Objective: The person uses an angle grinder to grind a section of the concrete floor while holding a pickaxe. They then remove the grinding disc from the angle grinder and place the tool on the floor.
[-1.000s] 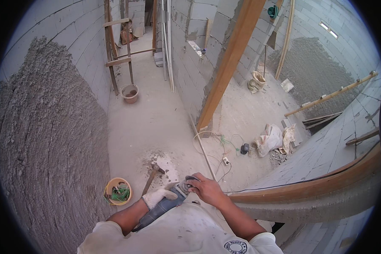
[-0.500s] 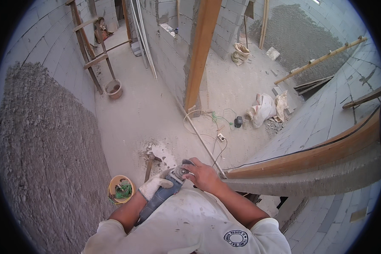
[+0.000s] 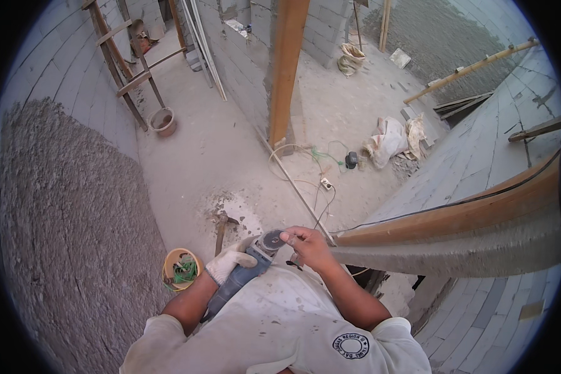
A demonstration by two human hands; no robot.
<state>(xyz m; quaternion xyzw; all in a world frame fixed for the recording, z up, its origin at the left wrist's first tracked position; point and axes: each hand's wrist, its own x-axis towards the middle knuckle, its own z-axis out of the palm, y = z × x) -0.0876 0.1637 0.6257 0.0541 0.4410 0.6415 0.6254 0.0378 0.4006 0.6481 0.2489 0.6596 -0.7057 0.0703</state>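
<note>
Gloved left hand (image 3: pixel 229 264) grips the blue angle grinder (image 3: pixel 243 274); bare right hand (image 3: pixel 310 247) pinches its round grey disc (image 3: pixel 271 239).

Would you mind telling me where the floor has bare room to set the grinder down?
The widest bare floor runs between the rough plastered wall and the block wall, from the bucket toward the hammer. It is crowded by the post, where cables and sacks lie. The left hand holds the grinder; the right hand touches its disc.
</note>
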